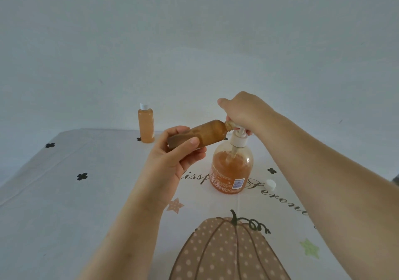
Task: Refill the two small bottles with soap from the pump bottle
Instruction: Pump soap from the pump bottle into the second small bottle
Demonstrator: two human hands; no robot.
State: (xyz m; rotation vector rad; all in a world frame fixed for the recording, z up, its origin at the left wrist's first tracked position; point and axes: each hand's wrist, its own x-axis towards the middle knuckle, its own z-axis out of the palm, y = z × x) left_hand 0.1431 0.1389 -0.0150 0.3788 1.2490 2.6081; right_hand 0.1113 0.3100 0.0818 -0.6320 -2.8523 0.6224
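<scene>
While the right hand (244,111) clasps the white pump head (240,132) of the clear plastic pump bottle (232,171), the left hand (172,161) grips the small amber plastic bottle (205,134), tilted so its neck meets the spout.

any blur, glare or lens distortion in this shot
Head view: dim, even light, only faint shadows; a small glint on the pump bottle; the tilted small bottle in the left hand looks soft; wide-angle stretching toward the lower corners.

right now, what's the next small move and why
Probably press the pump down with the right hand: the left hand holds the open small bottle tilted, neck at the pump's nozzle, and its cap lies off on the tablecloth, so filling seems unfinished.
</scene>
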